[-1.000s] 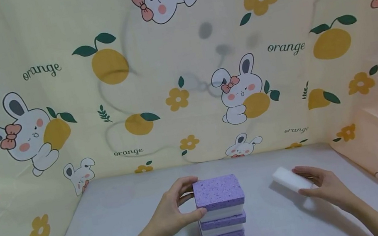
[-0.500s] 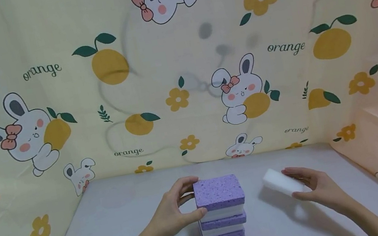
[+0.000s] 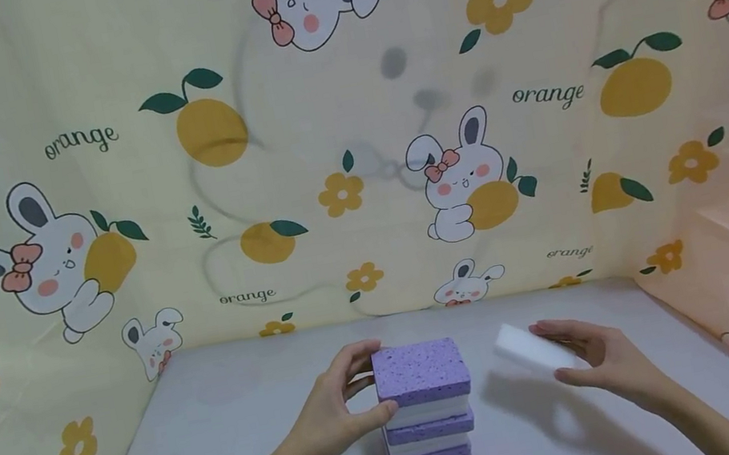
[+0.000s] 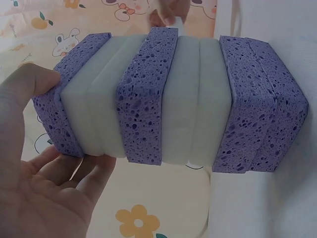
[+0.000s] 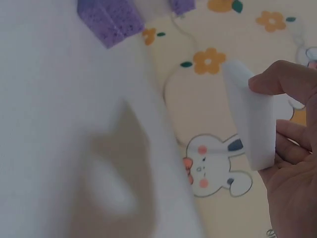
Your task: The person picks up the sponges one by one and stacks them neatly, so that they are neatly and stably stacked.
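A stack of purple sponges and white sponges stands in layers in front of me, purple at top and bottom. My left hand holds the stack's upper end from the left, thumb on the near side and fingers round the back. In the left wrist view the thumb lies on the top purple sponge. To the right of the stack, my right hand pinches a white sponge between thumb and fingers. That sponge is tilted and raised above the table, its shadow below it.
The pale table carries the stack. Behind it and at both sides hangs a cream cloth printed with rabbits, oranges and flowers. The right hand's shadow falls on the tabletop.
My right hand has moved left with the white sponge, closer to the stack and slightly higher. The left hand keeps its hold on the stack, which has not shifted.
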Demonstrator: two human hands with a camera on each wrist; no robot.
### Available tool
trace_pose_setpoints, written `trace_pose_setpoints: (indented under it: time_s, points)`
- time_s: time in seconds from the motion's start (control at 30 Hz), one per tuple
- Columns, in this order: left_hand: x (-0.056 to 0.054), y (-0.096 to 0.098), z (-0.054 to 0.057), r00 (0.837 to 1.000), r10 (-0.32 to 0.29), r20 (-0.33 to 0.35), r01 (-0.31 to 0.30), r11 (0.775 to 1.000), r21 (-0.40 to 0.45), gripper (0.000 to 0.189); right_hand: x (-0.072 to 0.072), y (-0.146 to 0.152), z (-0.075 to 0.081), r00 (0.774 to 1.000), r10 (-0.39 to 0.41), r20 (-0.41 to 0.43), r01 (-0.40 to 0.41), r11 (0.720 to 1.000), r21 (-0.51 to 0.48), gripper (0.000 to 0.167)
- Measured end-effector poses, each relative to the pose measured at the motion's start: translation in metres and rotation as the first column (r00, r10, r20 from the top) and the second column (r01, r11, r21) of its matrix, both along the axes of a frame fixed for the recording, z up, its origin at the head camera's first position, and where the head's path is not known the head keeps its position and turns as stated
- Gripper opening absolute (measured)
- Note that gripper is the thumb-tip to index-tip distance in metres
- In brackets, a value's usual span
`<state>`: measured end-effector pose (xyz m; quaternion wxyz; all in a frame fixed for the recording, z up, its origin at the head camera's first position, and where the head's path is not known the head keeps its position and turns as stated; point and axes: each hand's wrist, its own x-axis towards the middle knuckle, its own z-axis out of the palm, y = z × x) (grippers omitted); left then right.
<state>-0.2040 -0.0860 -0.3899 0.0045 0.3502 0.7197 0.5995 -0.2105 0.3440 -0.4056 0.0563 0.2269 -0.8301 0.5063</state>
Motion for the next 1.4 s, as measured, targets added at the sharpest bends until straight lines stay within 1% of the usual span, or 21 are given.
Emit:
trace_pose_setpoints:
  time_s: [0.1,0.23,0.33,0.4,0.53,0.6,0.7,0.83,0.93,1.0,1.07,1.17,1.27,1.4]
  points:
    - [0.000,0.000,-0.001,1.000,0.003,-0.001,-0.003,1.000,0.000,0.070,0.000,-0.005,0.006,1.000,0.007,0.013,-0.007,1.000,-0.015,0.061]
    - [0.000,0.000,-0.002,1.000,0.002,-0.013,-0.002,1.000,0.004,0.069,-0.001,-0.014,0.014,0.998,0.057,0.002,-0.057,0.997,-0.056,0.062]
    - [0.001,0.000,-0.002,1.000,0.004,-0.012,-0.004,1.000,0.003,0.069,-0.002,-0.023,0.022,0.997,0.080,-0.019,-0.082,0.993,-0.083,0.062]
    - [0.001,-0.001,-0.002,1.000,0.006,-0.005,-0.006,1.000,0.001,0.069,-0.002,-0.030,0.027,0.996,0.080,-0.033,-0.083,0.992,-0.094,0.061]
    - [0.002,0.000,-0.001,1.000,0.009,0.003,-0.009,1.000,-0.006,0.069,-0.003,-0.043,0.038,0.990,0.105,-0.092,-0.117,0.985,-0.129,0.062]
    - [0.002,0.000,-0.001,1.000,0.007,-0.002,-0.007,1.000,-0.007,0.068,-0.002,-0.050,0.045,0.984,0.132,-0.124,-0.151,0.975,-0.163,0.063]
    - [0.002,0.002,-0.001,1.000,0.006,-0.010,-0.006,1.000,-0.011,0.068,0.001,-0.062,0.055,0.966,0.188,-0.180,-0.225,0.950,-0.215,0.065]
    - [0.001,0.002,-0.001,1.000,0.001,-0.023,-0.001,1.000,-0.007,0.068,0.004,-0.082,0.066,0.938,0.262,-0.228,-0.314,0.919,-0.237,0.065]
    - [0.001,0.002,0.000,1.000,0.001,-0.024,-0.001,1.000,-0.001,0.069,0.004,-0.098,0.073,0.920,0.314,-0.234,-0.364,0.905,-0.218,0.065]
    - [0.001,0.001,0.000,1.000,0.002,-0.022,-0.002,1.000,0.003,0.069,0.003,-0.107,0.077,0.905,0.356,-0.232,-0.401,0.896,-0.192,0.065]
    - [0.001,0.001,0.000,1.000,0.002,-0.021,-0.002,1.000,0.007,0.068,0.001,-0.115,0.079,0.895,0.390,-0.219,-0.425,0.893,-0.147,0.065]
    - [0.001,0.000,-0.001,1.000,-0.002,-0.023,0.002,1.000,0.013,0.068,-0.001,-0.124,0.081,0.884,0.426,-0.194,-0.446,0.892,-0.075,0.065]
    - [0.001,0.001,-0.001,1.000,-0.002,-0.024,0.003,1.000,0.014,0.068,-0.002,-0.130,0.082,0.874,0.451,-0.179,-0.462,0.887,-0.024,0.064]
    - [0.001,0.001,-0.001,1.000,0.007,-0.014,-0.007,1.000,0.006,0.070,-0.005,-0.137,0.082,0.849,0.501,-0.172,-0.507,0.862,0.004,0.064]
